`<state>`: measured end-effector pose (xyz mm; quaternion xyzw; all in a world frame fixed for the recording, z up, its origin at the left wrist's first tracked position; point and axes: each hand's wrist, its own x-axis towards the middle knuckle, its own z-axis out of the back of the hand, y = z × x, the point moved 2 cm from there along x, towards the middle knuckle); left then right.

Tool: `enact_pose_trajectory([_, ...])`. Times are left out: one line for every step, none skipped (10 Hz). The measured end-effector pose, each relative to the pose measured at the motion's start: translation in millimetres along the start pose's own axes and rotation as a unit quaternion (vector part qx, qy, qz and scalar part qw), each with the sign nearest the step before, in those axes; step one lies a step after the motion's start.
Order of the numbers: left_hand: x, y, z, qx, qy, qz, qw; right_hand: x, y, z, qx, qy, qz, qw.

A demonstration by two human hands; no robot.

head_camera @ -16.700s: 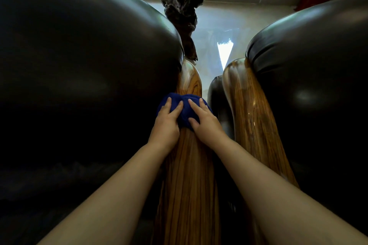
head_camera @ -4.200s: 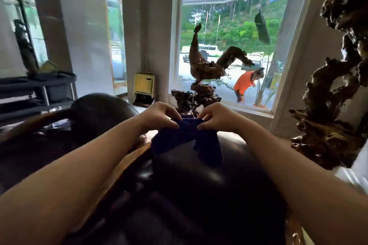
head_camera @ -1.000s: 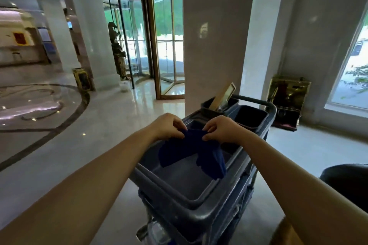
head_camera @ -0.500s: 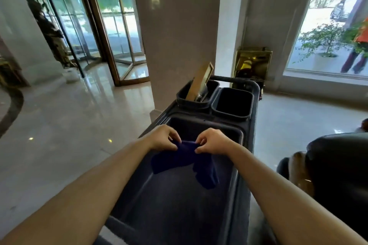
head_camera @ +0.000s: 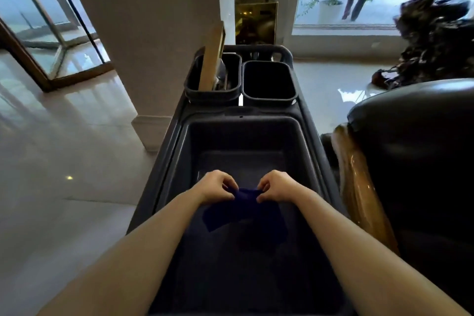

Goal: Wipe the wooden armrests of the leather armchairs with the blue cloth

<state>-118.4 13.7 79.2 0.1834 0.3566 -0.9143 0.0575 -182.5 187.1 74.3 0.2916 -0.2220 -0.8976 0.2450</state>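
The blue cloth (head_camera: 243, 209) hangs between both my hands over the deep tray of a dark grey cart (head_camera: 174, 151). My left hand (head_camera: 216, 186) pinches its upper left edge and my right hand (head_camera: 275, 186) pinches its upper right edge. The cloth droops into the tray below my fingers. At the right stands a dark leather armchair (head_camera: 420, 151) with a glossy wooden armrest (head_camera: 359, 187) facing the cart.
Two small black bins sit at the cart's far end, the left bin (head_camera: 197, 91) holding a flat wooden piece (head_camera: 211, 56), the right bin (head_camera: 269, 79) empty. A pillar (head_camera: 143, 33) stands left of the cart. A dark root sculpture (head_camera: 436, 33) rises behind the armchair. A person walks outside the window.
My view has swung from the chairs to the cart and tilted down over its tray. Both hands have kept hold of the cloth and lowered it toward the tray.
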Motion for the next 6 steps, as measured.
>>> enact_pose_trajectory([3.0,15.1,-18.4,0.001,0.031,0.005,1.000,4.2,-12.3,-26.6,0.008,0.023,-0.037,0.999])
enact_pose_trajectory([2.2,25.4,-33.9,-0.008,0.040,0.013,0.999,8.0,-20.8,-42.1,0.012,0.039,-0.060,0.997])
enact_pose_trajectory([2.7,34.9,-46.4,-0.021,0.052,0.023,0.998,12.1,-26.6,-52.2,0.015,0.051,-0.071,0.996])
enact_pose_trajectory([3.2,40.4,-54.1,-0.022,0.072,0.028,0.997,13.1,-31.3,-59.1,0.002,0.051,-0.073,0.996])
enact_pose_trajectory([5.2,39.3,-51.7,-0.030,0.104,0.042,0.993,16.4,-32.5,-58.4,-0.003,0.068,-0.084,0.994])
enact_pose_trajectory([9.4,34.2,-32.8,-0.047,0.064,0.057,0.995,18.6,-28.5,-45.7,-0.005,0.053,-0.089,0.995])
